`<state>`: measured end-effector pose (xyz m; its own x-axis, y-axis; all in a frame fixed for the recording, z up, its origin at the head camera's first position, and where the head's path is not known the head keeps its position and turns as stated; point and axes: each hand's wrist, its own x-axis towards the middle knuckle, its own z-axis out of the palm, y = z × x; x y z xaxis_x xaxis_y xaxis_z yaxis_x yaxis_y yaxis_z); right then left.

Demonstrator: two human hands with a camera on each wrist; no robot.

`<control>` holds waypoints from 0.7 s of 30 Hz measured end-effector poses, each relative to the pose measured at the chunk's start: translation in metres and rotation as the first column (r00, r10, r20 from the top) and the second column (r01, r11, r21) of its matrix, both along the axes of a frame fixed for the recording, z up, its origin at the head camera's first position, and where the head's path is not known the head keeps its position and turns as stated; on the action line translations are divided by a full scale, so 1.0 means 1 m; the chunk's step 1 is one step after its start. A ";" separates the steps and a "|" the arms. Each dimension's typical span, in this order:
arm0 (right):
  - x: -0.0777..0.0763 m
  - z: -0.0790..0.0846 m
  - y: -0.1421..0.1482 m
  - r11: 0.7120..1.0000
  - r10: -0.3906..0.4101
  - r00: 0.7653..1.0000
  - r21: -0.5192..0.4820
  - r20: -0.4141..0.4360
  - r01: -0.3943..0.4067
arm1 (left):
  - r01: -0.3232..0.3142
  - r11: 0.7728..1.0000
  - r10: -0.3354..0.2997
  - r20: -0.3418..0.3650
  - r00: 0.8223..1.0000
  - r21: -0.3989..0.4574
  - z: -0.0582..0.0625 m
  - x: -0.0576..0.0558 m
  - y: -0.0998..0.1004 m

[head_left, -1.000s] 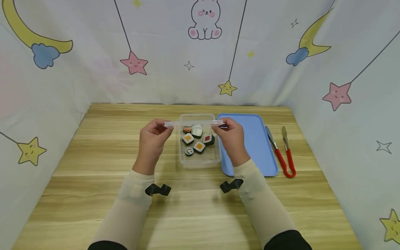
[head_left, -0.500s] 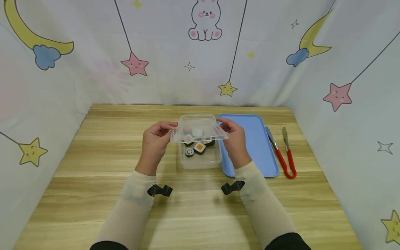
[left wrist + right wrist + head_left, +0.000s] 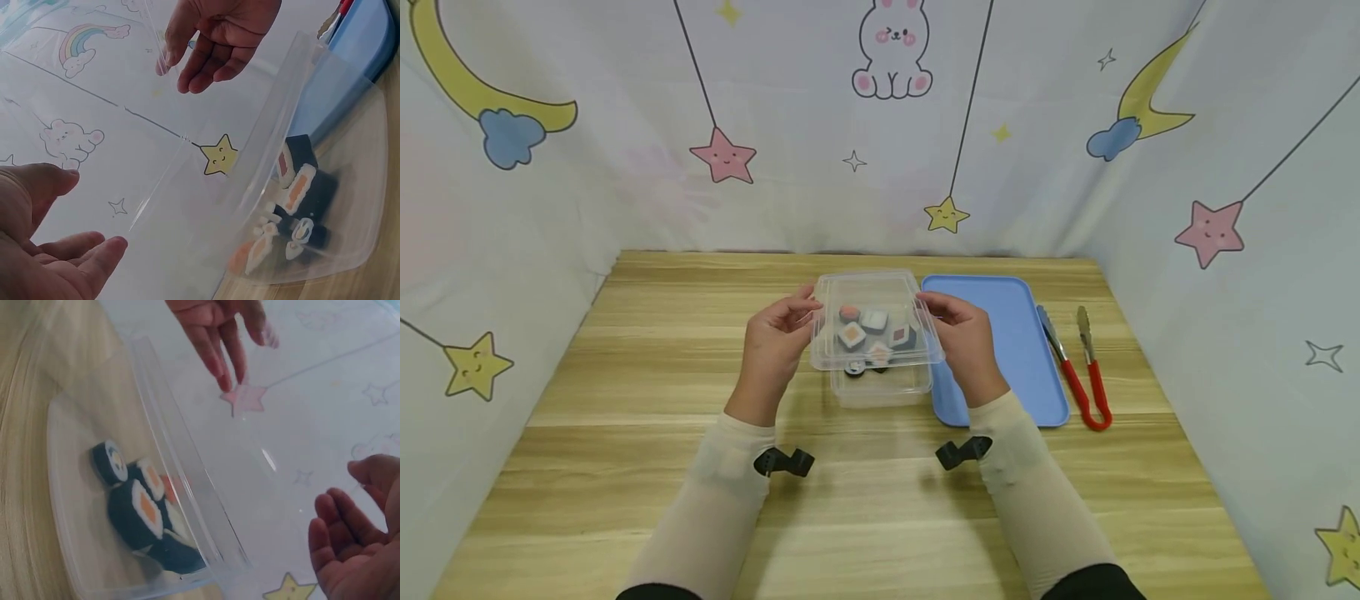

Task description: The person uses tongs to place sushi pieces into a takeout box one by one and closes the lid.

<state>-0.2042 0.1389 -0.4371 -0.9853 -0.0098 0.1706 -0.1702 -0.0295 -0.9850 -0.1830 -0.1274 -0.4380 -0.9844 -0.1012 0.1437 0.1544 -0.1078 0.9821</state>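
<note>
A clear plastic lid (image 3: 865, 288) is tilted over a clear plastic container (image 3: 880, 395) on the table, its near edge hanging above the container's front half. By the lid's left side my left hand (image 3: 772, 354) grips it with thumb and fingertips. My right hand (image 3: 966, 346) grips the opposite side the same way. Several sushi rolls (image 3: 148, 509) with dark wraps and white rice lie inside the container, mostly seen through the lid. A small round roll (image 3: 854, 368) is near the container's front left. Glare on the clear plastic blurs the fingertip contact in both wrist views.
Right of the container lies a blue tray (image 3: 1000, 350), partly behind my right hand. Beyond it are red-handled metal tongs (image 3: 1090, 392), spread apart. A wooden table (image 3: 647, 350) carries everything, with a printed white curtain (image 3: 805, 200) behind and at the sides.
The lid, seen nearly edge-on at first, has tipped so its top faces me, its near edge swinging down and toward me over the container. Both hands shifted slightly with it.
</note>
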 end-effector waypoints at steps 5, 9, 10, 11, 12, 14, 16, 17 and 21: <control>-0.002 -0.004 0.000 1.000 -0.016 1.000 -0.002 -0.009 0.015 | 0.040 0.999 -0.044 0.134 0.990 0.036 0.001 0.000 0.000; -0.003 -0.008 0.000 1.000 -0.029 0.999 0.007 -0.025 0.029 | 0.078 0.982 -0.114 0.206 0.972 0.174 0.002 0.001 -0.001; -0.003 -0.008 0.000 0.999 -0.031 0.999 0.009 -0.025 0.031 | 0.082 0.975 -0.128 0.216 0.968 0.207 0.001 0.001 -0.002; -0.003 -0.008 0.000 0.999 -0.031 0.999 0.009 -0.023 0.031 | 0.080 0.971 -0.133 0.225 0.965 0.227 0.001 0.001 -0.001; -0.003 -0.009 0.000 1.000 -0.030 0.999 0.005 -0.020 0.030 | 0.081 0.968 -0.137 0.232 0.963 0.236 0.001 0.000 -0.001; -0.002 -0.009 0.000 0.999 -0.033 0.999 0.000 -0.013 0.033 | 0.085 0.969 -0.142 0.239 0.961 0.232 0.000 0.000 -0.001; -0.002 -0.010 0.000 0.999 -0.039 0.999 -0.012 -0.006 0.039 | 0.090 0.974 -0.140 0.239 0.961 0.207 -0.002 0.000 0.001; -0.002 -0.011 0.000 0.999 -0.043 0.999 -0.019 -0.006 0.043 | 0.089 0.978 -0.134 0.239 0.962 0.191 -0.003 0.000 0.002; -0.004 -0.018 -0.002 0.997 -0.065 0.998 -0.029 0.005 0.065 | 0.093 0.989 -0.116 0.223 0.968 0.111 -0.008 0.001 0.008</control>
<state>-0.2077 0.1374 -0.4550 -0.9844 0.0591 0.1654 -0.1683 -0.0469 -0.9846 -0.1821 -0.1195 -0.4457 -0.9958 0.0018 -0.0915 -0.0898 -0.2094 0.9737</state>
